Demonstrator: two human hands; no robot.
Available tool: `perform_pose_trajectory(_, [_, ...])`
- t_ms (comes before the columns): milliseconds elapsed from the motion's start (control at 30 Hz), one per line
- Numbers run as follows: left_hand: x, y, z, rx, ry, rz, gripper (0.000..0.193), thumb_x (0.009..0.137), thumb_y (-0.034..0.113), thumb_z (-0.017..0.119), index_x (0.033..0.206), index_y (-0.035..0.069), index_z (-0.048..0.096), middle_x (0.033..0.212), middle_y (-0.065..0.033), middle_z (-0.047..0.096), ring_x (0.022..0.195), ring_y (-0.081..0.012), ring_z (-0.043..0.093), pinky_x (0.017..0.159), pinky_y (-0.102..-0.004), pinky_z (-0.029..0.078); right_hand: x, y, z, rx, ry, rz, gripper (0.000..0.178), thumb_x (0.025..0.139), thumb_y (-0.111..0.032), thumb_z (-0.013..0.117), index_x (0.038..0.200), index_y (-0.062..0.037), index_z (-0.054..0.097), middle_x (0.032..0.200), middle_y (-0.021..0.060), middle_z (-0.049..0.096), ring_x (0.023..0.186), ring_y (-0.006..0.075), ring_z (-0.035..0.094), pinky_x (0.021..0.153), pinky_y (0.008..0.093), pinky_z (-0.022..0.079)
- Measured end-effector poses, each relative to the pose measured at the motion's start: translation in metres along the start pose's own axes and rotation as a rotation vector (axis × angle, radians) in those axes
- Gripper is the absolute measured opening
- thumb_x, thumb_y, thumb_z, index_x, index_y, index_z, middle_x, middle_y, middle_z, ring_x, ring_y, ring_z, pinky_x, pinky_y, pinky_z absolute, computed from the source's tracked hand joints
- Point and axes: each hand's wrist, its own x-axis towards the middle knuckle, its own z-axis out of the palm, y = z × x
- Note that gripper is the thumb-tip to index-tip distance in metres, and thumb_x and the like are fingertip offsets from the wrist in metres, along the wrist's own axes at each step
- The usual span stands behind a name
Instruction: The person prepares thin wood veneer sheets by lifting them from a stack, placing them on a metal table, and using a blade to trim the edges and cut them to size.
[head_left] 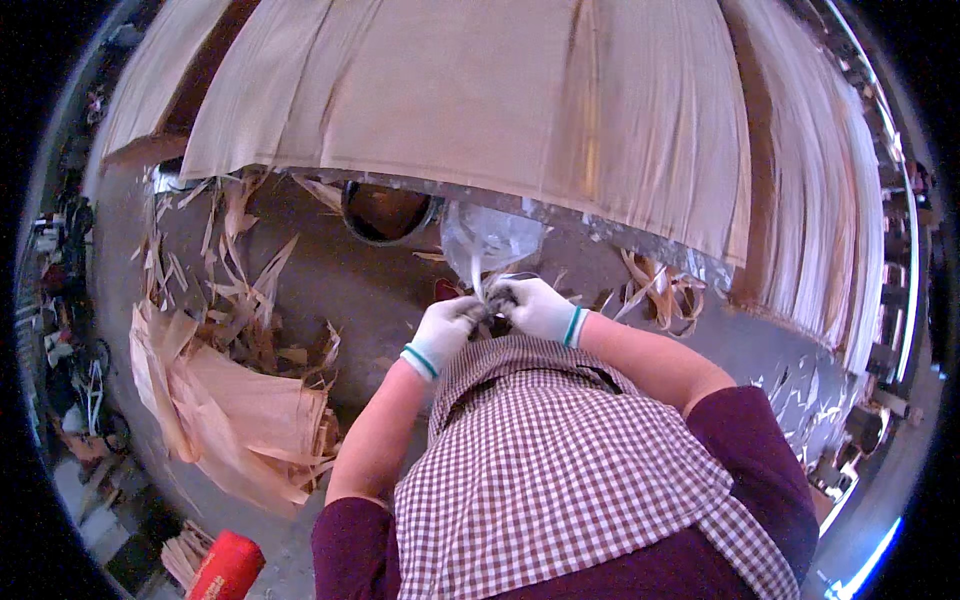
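Both my hands wear white gloves with green-edged cuffs and darkened fingertips. They meet in front of my checked apron (560, 450). My left hand (446, 328) is closed, its fingertips pinched close to those of my right hand (538, 308), which is closed too. A narrow whitish strip (475, 265) runs from between the fingertips toward a clear plastic bag (495, 235) just beyond. The fingers hide whatever else they grip, and I cannot make out its kind.
A broad stack of wood veneer sheets (450, 90) spans the far side, with another stack (810, 180) to the right. A dark round bucket (388, 215) stands under its edge. Torn veneer (240, 410) lies on the floor at left, near a red cylindrical object (228, 568).
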Motion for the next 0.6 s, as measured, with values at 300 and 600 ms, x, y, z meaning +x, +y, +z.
perform_pose_trajectory(300, [0.016, -0.065, -0.076, -0.758, 0.21, -0.233, 0.032, 0.091, 0.011, 0.047, 0.121, 0.003, 0.052, 0.079, -0.0009, 0.059, 0.062, -0.008, 0.052, 0.054, -0.021, 0.042, 0.07, -0.02, 0.03, 0.095, 0.013, 0.236, 0.031, 0.083, -0.025, 0.062, 0.104, -0.0025, 0.062, 0.094, 0.0215, 0.066, 0.088, 0.0314, 0.065, 0.077, 0.037, 0.049])
perform_pose_trajectory(600, [0.028, -0.04, -0.12, 0.75, 0.025, -0.2, 0.062, 0.083, 0.011, 0.056, 0.14, 0.01, 0.034, 0.102, -0.0238, 0.063, 0.091, -0.0368, 0.063, 0.081, -0.0455, 0.049, 0.153, 0.017, 0.052, -0.344, -0.101, 0.226, 0.036, 0.083, -0.029, 0.061, 0.098, 0.0036, 0.063, 0.087, 0.021, 0.067, 0.079, 0.0354, 0.064, 0.071, 0.0384, 0.05])
